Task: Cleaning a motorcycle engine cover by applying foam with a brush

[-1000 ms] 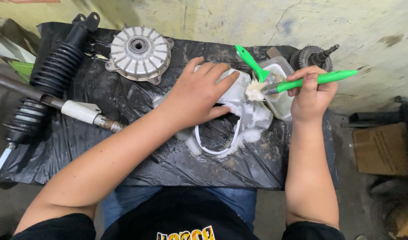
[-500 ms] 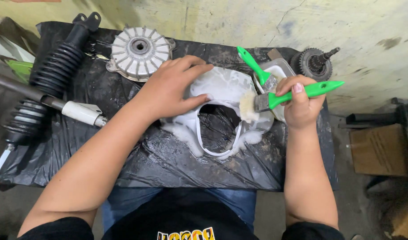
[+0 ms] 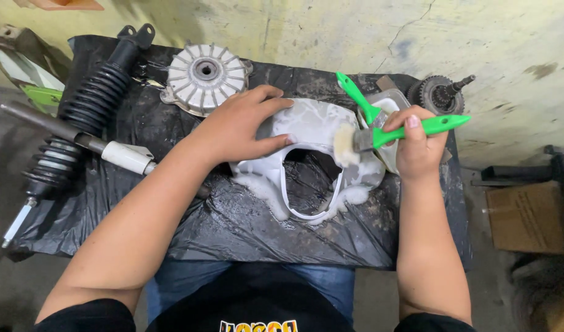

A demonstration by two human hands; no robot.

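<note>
1. Head view: a counter (image 3: 233,227) draped in wrinkled, wet black plastic sheet lies under both hands.
2. Far left of the fingers, a ribbed black rubber shock absorber (image 3: 88,110) lies aslant.
3. Under the left hand (image 3: 236,126), a curved white plastic cover (image 3: 319,126), foamy and smooth, rests on the sheet; the fingers lie flat and spread, pressing it down.
4. Just beyond those fingers sits a round finned grey metal hub (image 3: 205,77).
5. The right hand (image 3: 417,147) is curled tight round a green-handled brush (image 3: 380,135), its pale bristles touching the cover.
</note>
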